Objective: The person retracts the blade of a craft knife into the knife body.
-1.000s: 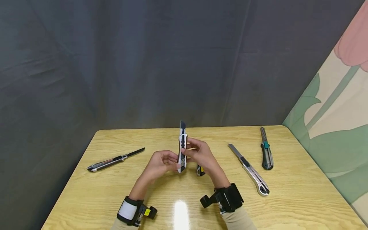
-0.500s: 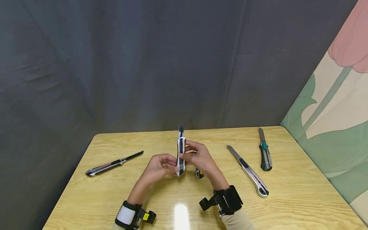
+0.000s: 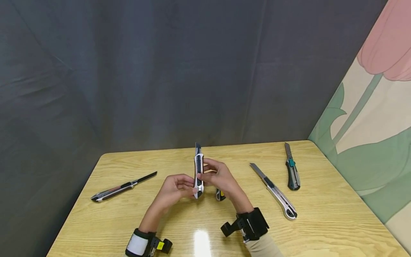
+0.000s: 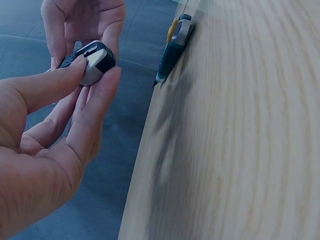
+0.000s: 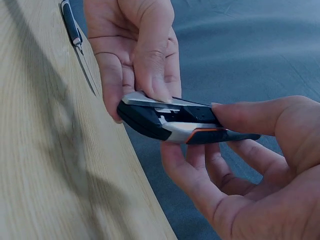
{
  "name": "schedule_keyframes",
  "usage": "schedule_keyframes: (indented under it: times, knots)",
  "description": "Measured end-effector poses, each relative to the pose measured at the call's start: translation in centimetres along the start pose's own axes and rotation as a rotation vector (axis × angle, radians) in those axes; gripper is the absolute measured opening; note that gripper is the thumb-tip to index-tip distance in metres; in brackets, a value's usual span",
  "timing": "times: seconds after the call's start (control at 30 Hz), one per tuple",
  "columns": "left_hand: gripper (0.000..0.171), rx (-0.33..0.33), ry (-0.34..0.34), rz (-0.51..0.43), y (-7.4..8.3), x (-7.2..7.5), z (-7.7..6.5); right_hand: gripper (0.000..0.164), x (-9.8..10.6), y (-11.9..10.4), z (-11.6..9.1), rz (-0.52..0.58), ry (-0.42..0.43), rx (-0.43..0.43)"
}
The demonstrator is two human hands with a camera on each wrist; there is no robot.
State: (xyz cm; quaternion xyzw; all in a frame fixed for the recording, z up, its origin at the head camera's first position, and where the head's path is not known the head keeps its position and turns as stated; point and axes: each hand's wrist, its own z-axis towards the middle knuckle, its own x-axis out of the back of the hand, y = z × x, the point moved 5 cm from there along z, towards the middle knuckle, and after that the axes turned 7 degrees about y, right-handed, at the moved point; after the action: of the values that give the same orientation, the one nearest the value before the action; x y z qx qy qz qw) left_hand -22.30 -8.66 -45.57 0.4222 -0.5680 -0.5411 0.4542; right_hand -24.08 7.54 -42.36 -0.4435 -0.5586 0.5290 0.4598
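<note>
Both hands hold one white-and-black utility knife upright above the middle of the table, its dark blade pointing up. My left hand pinches the lower end between thumb and fingers. Higher on the handle, my right hand grips it, the thumb at the black slider track. The right wrist view shows the knife's silver-and-black body with an orange line along its side. From the left wrist, the butt end faces the camera and the blade is hidden.
A dark-bladed utility knife lies at the left. Partly behind the right wrist is another knife with a yellow part. On the right lie a silver utility knife and a green-slider one. A dark curtain hangs behind the table.
The head view has shifted slightly, so the table things sit a little further left. Both hands keep their hold on the upright knife, with little other visible change.
</note>
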Motion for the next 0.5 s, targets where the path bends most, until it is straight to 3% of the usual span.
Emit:
schedule_keyframes:
  times: [0.3, 0.5]
  knots:
    - [0.024, -0.029, 0.051, 0.007, 0.14, 0.39, 0.30, 0.041, -0.24, 0.39, 0.38, -0.027, 0.013, -0.016]
    - [0.024, -0.026, 0.039, -0.003, -0.16, 0.15, 0.18, 0.045, -0.23, 0.59, 0.39, -0.012, -0.005, -0.010]
